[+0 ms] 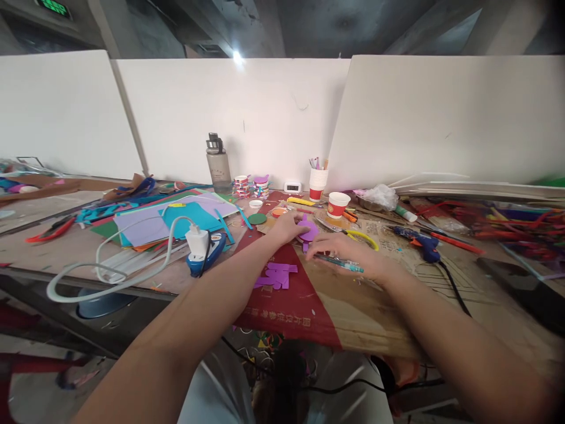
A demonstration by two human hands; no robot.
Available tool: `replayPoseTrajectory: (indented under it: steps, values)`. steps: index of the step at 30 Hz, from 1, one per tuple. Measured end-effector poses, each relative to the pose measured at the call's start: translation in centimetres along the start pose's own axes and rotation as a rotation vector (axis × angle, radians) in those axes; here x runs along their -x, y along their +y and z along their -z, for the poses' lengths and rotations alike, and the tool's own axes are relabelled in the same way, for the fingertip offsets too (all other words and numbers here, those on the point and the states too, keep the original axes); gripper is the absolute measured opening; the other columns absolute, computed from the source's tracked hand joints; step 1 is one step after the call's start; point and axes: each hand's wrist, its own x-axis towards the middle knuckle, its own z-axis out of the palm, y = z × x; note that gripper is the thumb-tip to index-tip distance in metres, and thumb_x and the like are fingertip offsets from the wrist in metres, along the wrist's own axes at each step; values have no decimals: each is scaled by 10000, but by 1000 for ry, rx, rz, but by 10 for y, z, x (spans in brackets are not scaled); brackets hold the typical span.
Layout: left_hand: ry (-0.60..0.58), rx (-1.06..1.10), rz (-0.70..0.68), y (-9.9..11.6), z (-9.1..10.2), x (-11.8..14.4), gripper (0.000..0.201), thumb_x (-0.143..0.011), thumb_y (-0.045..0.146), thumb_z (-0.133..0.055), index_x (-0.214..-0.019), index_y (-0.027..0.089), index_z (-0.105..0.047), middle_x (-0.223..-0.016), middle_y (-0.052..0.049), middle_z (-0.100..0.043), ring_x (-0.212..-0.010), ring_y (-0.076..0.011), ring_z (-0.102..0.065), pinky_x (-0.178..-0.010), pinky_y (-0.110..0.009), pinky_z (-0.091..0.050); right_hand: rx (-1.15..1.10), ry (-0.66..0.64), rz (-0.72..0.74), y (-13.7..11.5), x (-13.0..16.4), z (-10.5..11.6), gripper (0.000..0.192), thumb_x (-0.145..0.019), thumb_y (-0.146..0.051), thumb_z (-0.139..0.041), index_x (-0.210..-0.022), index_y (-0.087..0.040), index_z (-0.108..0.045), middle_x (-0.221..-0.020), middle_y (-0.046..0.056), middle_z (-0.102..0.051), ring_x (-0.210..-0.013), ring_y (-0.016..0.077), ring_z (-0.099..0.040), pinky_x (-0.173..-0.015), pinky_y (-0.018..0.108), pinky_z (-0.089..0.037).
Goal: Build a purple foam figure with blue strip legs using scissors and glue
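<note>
My left hand rests on the left edge of a purple foam shape lying on the cardboard sheet, fingers pressing it down. My right hand grips a teal pen that points left, its tip near the lower edge of the purple shape. Purple foam offcuts lie on the red part of the sheet, closer to me than the hands.
Coloured foam sheets and a white charger with cable lie left. A water bottle, paper cups, yellow-handled scissors and a blue glue gun surround the hands. White partition boards close the back.
</note>
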Motion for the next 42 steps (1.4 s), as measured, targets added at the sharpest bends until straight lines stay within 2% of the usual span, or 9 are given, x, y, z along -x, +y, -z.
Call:
replayPoseTrajectory:
  steps: [6, 10, 14, 22, 26, 31, 35, 40, 42]
  values:
    - [61, -236, -26, -4, 1, -3, 379, -674, 268, -760, -1024, 146, -680, -1053, -86, -708, -976, -212, -637, -855, -309, -482, -36, -126, -12, 3, 3, -2, 244, -793, -159, -598, -1003, -223, -704, -999, 50, -684, -892, 203, -619, -835, 334, -467]
    - [60, -320, -9, -7, 0, -3, 321, -727, 339, -722, -966, 131, -673, -987, -94, -704, -904, -213, -641, -802, -315, -486, 23, -87, -112, 6, 2, -11, 398, -828, -50, -469, -1037, -261, -736, -1009, 51, -698, -908, 192, -633, -840, 346, -491]
    - [112, -346, -21, -8, 1, -4, 278, -772, 334, -681, -956, 126, -672, -1000, -105, -706, -917, -213, -638, -827, -328, -480, 103, -51, -144, 6, 3, -14, 456, -851, -55, -478, -1158, -306, -704, -1077, 51, -692, -965, 194, -633, -865, 356, -497]
    - [336, 28, -96, 0, 11, -8, 138, -777, 247, -624, -850, 151, -691, -856, -45, -706, -782, -150, -614, -755, -273, -462, 102, -2, -164, -3, -1, -8, 243, -890, -168, -547, -1027, -268, -722, -972, 28, -718, -868, 176, -635, -783, 318, -498]
    - [406, 156, -93, 5, 15, -6, 173, -787, 306, -608, -791, 142, -666, -727, -9, -643, -665, -117, -533, -661, -247, -408, 105, 160, -228, -2, -1, -7, 188, -910, -221, -545, -955, -253, -725, -901, 17, -736, -780, 169, -641, -727, 303, -480]
    - [335, 12, -113, 10, 10, -1, 231, -806, 362, -592, -730, 156, -665, -680, 6, -615, -672, -125, -508, -647, -250, -360, 160, 483, -389, 2, 1, -1, 209, -909, -325, -559, -785, -223, -693, -701, -4, -697, -614, 154, -596, -588, 274, -431]
    - [307, -62, -171, 15, 7, 4, 286, -844, 372, -559, -658, 169, -635, -677, 2, -609, -689, -132, -519, -682, -260, -364, 248, 611, -457, 1, 1, 1, 314, -923, -377, -533, -672, -210, -619, -588, -9, -610, -551, 150, -546, -544, 276, -392]
    - [289, -38, -233, 26, 6, 13, 477, -902, 430, -457, -493, 187, -420, -525, 16, -462, -588, -123, -452, -640, -271, -350, 257, 811, -474, 4, 3, -1, 248, -909, -390, -547, -1053, -203, -621, -1032, 92, -626, -714, 175, -625, -674, 337, -499]
    - [283, -47, -319, 33, 3, 22, 483, -912, 439, -435, -505, 192, -353, -519, 20, -414, -572, -118, -412, -618, -275, -335, 269, 855, -491, 7, 4, -1, 304, -896, -385, -558, -1141, -206, -582, -1064, 99, -596, -737, 184, -628, -693, 358, -512]
